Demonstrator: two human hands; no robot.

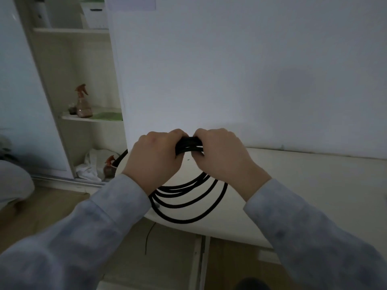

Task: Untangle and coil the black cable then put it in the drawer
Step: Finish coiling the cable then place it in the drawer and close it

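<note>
While two hands grip it, thick black round cable [189, 146]: gathered in several loops, the top of the bundle between the hands, the loops drooping under the wrists onto the white round-edged bench [303, 185].
Loose tail [123, 156]: one strand runs off behind the left hand, not yet wound in.
Left hand [154, 158]: fingers curled tight round the bundle's top.
Right hand [222, 155]: clenched on the same bundle, just beside the left hand.
Handling: probably light, limp and slightly springy. The loops would spread if released, so grip across every strand.
Open white shelves [71, 31]: well left of the left hand, with a clear orange-triggered spray bottle [83, 102].
Crumpled white cloth [92, 164]: near the tail, which could snag.
Drawer: cannot tell; wood-coloured fronts [171, 258] lie below the hands.
</note>
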